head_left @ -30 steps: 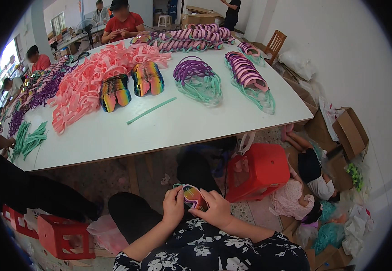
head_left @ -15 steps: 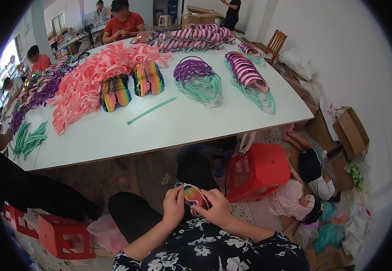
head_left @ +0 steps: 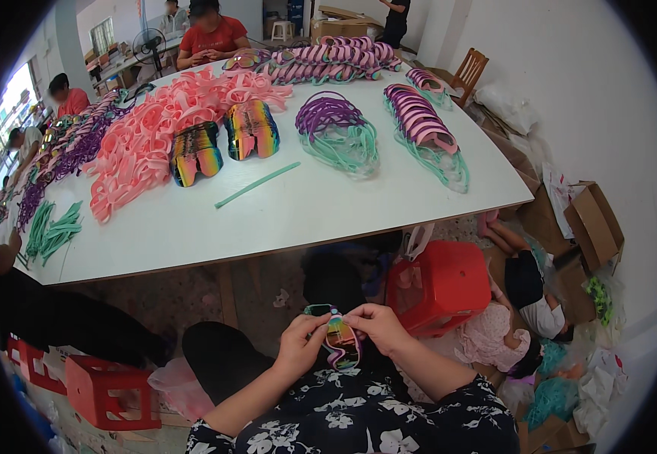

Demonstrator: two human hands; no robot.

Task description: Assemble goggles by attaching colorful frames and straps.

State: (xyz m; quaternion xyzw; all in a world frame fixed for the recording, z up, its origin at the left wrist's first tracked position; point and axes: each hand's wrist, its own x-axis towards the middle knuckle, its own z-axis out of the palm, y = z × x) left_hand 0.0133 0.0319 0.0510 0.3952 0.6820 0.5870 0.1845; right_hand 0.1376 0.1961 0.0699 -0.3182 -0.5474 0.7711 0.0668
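Note:
Over my lap I hold swim goggles point(head_left: 343, 340) with a rainbow mirrored lens, a pale rim and a mint-green strap at their upper end. My left hand point(head_left: 302, 344) pinches the upper left edge beside the strap. The fingers of my right hand point(head_left: 377, 327) close on the upper right edge, thumb and forefinger near the strap joint. The goggles hang with the lens pointing down between my hands. What lies under my fingertips is partly hidden.
On the white table point(head_left: 169, 246) lie pink frames point(head_left: 135, 159), mirrored lens stacks point(head_left: 253, 132), a single green strap point(head_left: 257, 185), a purple-and-green strap bundle point(head_left: 336, 136) and a row of goggles point(head_left: 423, 125). Red stools point(head_left: 449, 280) stand beside me. Two people lie on the floor at right.
The goggles have turned from slanted to upright-hanging, showing more lens. Both hands have shifted to their upper end, my right hand moving up and to the right.

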